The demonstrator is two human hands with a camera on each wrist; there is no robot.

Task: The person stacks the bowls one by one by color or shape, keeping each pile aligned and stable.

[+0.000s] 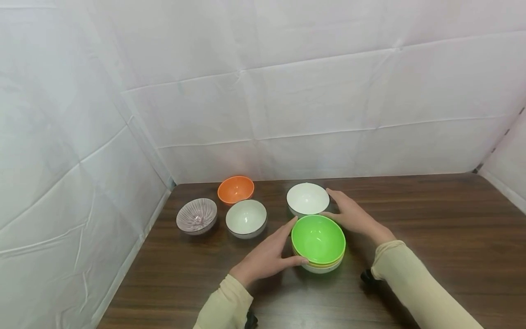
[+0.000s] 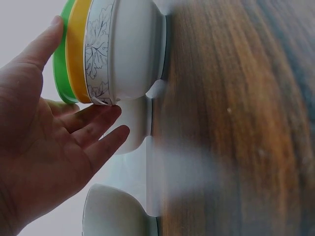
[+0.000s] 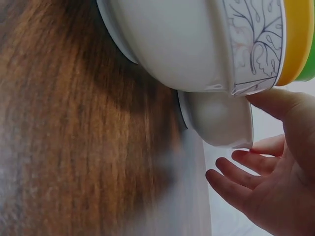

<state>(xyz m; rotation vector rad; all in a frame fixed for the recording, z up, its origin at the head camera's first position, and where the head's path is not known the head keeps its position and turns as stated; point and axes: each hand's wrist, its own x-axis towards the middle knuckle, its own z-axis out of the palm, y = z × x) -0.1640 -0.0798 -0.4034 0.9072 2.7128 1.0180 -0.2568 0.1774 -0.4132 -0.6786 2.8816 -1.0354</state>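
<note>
A bright green bowl [image 1: 318, 238] tops a stack, nested over a yellow bowl [image 2: 78, 51] and a white leaf-patterned bowl [image 2: 98, 54]. My left hand [image 1: 269, 256] holds the stack's left side, thumb at the near green rim and fingers on the far left. In the left wrist view its two lowest fingers extend below the leaf-patterned band. Just behind the stack stands a white bowl [image 1: 308, 199]. My right hand [image 1: 352, 214] reaches round that bowl's right side. Its fingers are spread, with a fingertip at the rim and the thumb between bowl and stack.
To the left on the dark wooden table [image 1: 185, 283] stand an orange bowl [image 1: 236, 189], a purple-striped bowl [image 1: 197, 215] and another white bowl [image 1: 246, 218]. White cloth [image 1: 312, 100] hangs along the table's back edge and left side.
</note>
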